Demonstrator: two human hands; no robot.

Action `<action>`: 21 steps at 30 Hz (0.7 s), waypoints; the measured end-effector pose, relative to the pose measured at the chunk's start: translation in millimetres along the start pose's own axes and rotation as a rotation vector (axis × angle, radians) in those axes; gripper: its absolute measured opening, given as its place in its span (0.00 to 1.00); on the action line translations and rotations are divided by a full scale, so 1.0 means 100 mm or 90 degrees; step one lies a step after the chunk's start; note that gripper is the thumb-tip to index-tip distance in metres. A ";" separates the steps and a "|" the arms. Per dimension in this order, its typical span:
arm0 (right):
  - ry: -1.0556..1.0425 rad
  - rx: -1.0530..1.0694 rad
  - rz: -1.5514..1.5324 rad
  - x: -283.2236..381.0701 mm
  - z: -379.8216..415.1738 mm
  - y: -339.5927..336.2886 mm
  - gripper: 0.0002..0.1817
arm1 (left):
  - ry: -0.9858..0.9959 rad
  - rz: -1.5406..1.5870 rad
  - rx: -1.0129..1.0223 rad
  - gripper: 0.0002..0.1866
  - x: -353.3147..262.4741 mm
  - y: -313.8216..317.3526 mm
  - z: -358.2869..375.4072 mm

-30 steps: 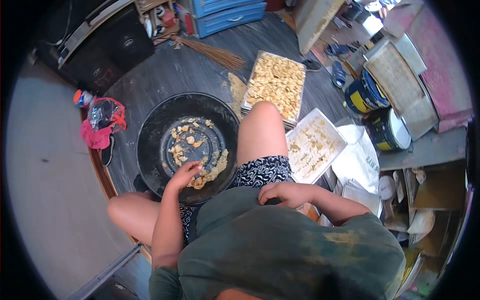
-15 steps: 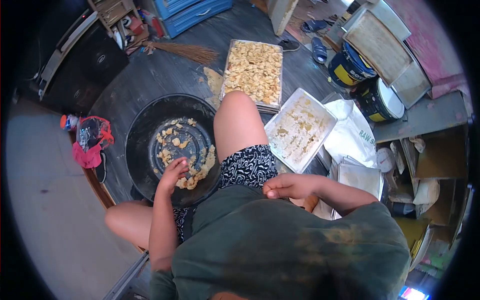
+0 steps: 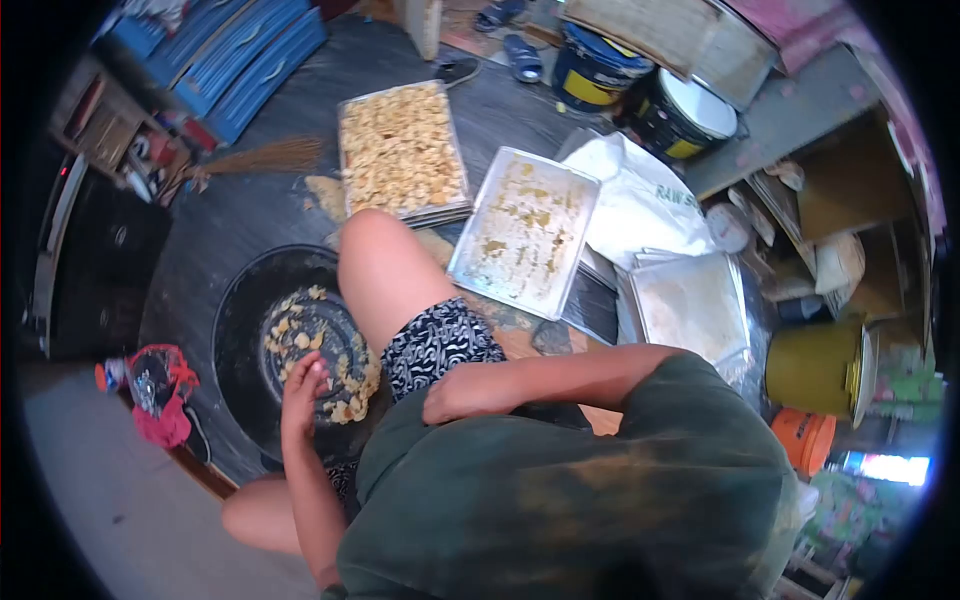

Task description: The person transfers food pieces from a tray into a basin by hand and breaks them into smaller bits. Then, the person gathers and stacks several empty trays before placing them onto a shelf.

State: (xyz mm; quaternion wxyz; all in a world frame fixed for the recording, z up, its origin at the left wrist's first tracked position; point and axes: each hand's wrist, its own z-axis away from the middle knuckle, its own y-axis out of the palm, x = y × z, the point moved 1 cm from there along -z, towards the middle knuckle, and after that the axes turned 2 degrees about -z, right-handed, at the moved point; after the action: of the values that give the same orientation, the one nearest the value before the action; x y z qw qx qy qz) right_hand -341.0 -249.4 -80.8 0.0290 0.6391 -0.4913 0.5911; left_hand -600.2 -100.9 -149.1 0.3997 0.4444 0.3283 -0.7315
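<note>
My left hand (image 3: 303, 385) hovers over the big black basin (image 3: 228, 330), its fingers loosely apart with nothing seen in them. Inside the basin lie pale yellow crumbly pieces (image 3: 350, 408), thickest along the near right side. My right hand (image 3: 458, 392) rests at my lap against the green shirt, its fingers curled in and partly hidden; no object shows in it. Beyond my raised knee stands a stack of trays, the top tray (image 3: 466, 203) full of pale golden pieces (image 3: 402, 145). To its right, a metal tray (image 3: 462, 275) carries yellowish-brown residue.
A white sack (image 3: 640, 190) and more metal trays (image 3: 690, 310) lie to the right. Paint buckets (image 3: 600, 75), an olive bucket (image 3: 812, 365) and an orange tub (image 3: 803, 440) stand farther right. A broom (image 3: 265, 158) lies on the floor near blue drawers (image 3: 260, 85).
The view has swung to the right, so the basin and trays sit farther left and more buckets show. My left hand stays over the basin; my right hand stays at my lap.
</note>
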 end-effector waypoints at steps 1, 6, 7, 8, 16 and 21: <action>0.021 0.016 -0.008 0.00 -0.03 0.00 0.10 | 0.031 -0.006 -0.002 0.19 -0.10 0.03 -0.03; -0.111 0.081 -0.223 -0.08 0.08 -0.21 0.11 | 0.193 -0.106 0.127 0.19 -0.96 0.59 -0.08; -0.107 0.070 -0.220 -0.09 0.12 -0.17 0.11 | 0.194 -0.110 0.138 0.19 -1.09 0.72 -0.08; -0.080 0.090 -0.137 -0.07 0.15 -0.15 0.12 | 0.204 -0.126 0.198 0.19 -1.21 0.86 -0.09; -0.023 0.006 0.089 -0.11 0.30 -0.08 0.15 | 0.255 -0.210 0.401 0.19 -1.45 1.77 -0.44; 0.016 0.096 -0.174 -0.12 0.55 -0.31 0.14 | 0.178 -0.251 0.475 0.19 -1.47 2.10 -0.49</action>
State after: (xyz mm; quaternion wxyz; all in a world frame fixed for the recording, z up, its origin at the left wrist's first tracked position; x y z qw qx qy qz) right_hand -278.7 -260.4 -90.1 0.0674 0.6927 -0.3534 0.6251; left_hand -354.6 -114.2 -60.3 0.0163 0.5818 0.1711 -0.7950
